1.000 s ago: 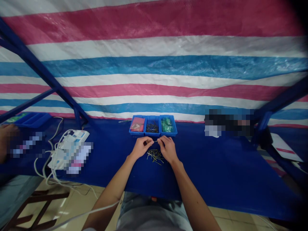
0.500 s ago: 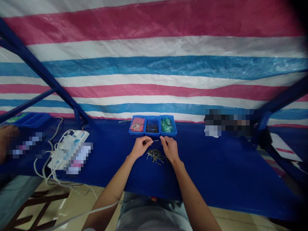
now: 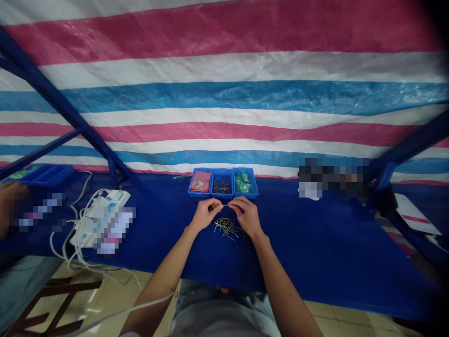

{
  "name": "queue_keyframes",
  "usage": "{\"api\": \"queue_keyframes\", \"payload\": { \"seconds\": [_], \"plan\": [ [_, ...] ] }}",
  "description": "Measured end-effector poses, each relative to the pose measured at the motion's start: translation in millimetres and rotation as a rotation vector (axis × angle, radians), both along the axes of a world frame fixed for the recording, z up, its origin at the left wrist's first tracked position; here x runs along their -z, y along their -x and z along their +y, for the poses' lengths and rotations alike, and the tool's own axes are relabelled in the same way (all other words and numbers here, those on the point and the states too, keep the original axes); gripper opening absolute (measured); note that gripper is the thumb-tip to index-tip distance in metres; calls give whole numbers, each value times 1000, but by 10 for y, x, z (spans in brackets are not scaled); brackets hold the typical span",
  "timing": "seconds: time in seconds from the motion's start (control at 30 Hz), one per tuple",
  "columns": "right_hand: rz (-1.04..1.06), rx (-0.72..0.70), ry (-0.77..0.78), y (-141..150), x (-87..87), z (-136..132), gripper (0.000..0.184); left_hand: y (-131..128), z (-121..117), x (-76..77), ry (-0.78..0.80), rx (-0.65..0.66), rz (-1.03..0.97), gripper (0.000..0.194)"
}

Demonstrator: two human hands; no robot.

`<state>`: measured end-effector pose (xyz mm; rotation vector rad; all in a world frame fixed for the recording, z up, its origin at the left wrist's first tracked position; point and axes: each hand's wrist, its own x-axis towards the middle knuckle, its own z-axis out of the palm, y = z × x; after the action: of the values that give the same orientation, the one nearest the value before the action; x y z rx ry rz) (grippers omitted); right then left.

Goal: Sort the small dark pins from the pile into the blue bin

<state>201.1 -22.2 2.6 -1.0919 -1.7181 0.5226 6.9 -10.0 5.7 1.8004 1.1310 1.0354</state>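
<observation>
My left hand [image 3: 206, 214] is closed, its thumb and forefinger pinching one end of a thin metal rod [image 3: 225, 205] that looks like a small drill bit. Closed on the other end are the fingertips of my right hand [image 3: 246, 214]. The rod lies level between both hands, mostly covered by fingers. Below it, a loose pile of gold and silver thin rods [image 3: 227, 227] lies on the blue table [image 3: 224, 262]. Just beyond the hands stand three blue bins: the left bin [image 3: 199, 194] has pink packets, the middle bin [image 3: 221, 195] dark thin metal pieces, the right bin [image 3: 246, 194] green packets.
White power strips [image 3: 115, 199] with tangled cables lie at left, beside a blurred-out item. Another person's hand [image 3: 10, 206] is near a blue tray [image 3: 49, 174] at far left. Blue frame bars [image 3: 73, 112] slope at both sides. A striped sheet [image 3: 224, 98] hangs behind.
My right hand's fingers have moved left and closed on the free end of the thin metal rod. My left hand has stayed in place.
</observation>
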Motion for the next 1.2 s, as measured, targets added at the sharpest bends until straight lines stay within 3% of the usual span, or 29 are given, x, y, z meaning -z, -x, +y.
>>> {"api": "queue_keyframes", "payload": {
  "seconds": [0.73,1.2],
  "plan": [
    [-66,13,24,-3,29,4,22,-9,4,12,3,6,10,27],
    [-124,87,55,-30,-1,-4,35,4,12,25,7,-7,-4,31]
  ]
}}
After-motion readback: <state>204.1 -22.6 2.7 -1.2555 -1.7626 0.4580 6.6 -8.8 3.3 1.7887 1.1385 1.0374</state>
